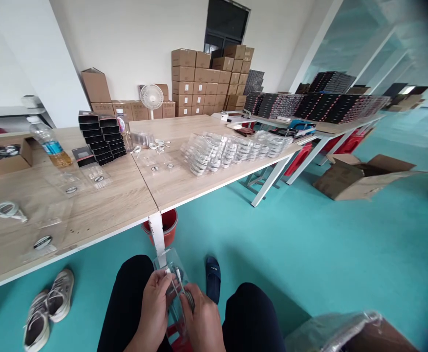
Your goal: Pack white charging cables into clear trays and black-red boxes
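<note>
Between my knees, my left hand [156, 309] is closed on a clear plastic blister pack [170, 256], its thumb near a small white plug end. My right hand [203, 318] is closed around a coiled cable [189, 299] at the pack's right side. A white cable connector [179, 275] shows between the two hands, inside or against the clear plastic. The fingers partly cover the coil and the lower pack. On the table to the left lies another white coiled cable [7, 210], near a clear pack with a black-and-white round label [43, 242].
Stacked clear packs [232, 151] stand along the wooden table [118, 205]. Black boxes [102, 139], a bottle [51, 142] and an open carton of round parts [7, 168] sit further left. A red bucket [170, 227] is under the table; a plastic-lined box [349, 332] is at lower right.
</note>
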Action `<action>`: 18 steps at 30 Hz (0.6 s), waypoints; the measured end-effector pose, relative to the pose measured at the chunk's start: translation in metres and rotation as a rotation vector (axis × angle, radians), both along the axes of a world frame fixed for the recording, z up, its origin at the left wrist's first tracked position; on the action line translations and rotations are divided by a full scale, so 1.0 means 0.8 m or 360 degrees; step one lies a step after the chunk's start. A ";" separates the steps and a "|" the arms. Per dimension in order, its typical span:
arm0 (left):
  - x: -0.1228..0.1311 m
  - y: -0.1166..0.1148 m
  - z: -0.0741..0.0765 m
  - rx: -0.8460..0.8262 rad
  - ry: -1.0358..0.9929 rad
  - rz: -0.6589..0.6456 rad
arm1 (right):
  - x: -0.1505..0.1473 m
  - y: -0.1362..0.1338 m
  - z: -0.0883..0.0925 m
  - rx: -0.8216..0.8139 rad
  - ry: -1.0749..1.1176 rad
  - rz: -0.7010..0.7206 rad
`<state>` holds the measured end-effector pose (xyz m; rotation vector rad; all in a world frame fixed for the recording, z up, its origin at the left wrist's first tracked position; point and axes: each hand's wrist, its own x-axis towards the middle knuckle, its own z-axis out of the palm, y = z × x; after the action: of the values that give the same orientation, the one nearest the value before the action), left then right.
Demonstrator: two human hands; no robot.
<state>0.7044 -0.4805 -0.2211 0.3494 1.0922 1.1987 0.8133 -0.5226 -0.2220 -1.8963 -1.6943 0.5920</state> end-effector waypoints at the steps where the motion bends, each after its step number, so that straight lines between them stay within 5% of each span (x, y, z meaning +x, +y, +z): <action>1: 0.000 0.000 0.005 0.0011 -0.0032 -0.0008 | 0.002 0.000 0.002 0.0070 -0.0035 0.0000; 5: 0.000 -0.001 0.018 0.0038 -0.0116 -0.0078 | 0.010 0.004 0.013 0.0207 0.0013 -0.0063; 13: -0.003 -0.008 0.028 0.0102 -0.0163 -0.0249 | 0.020 0.018 0.033 -0.0131 0.0863 -0.0169; 18: 0.000 -0.011 0.031 0.0066 -0.0152 -0.0259 | 0.016 0.018 0.039 -0.0162 0.0862 -0.0267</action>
<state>0.7044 -0.4895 -0.1960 0.4010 0.9394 1.0835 0.8257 -0.5085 -0.1908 -1.7150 -1.1668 1.0281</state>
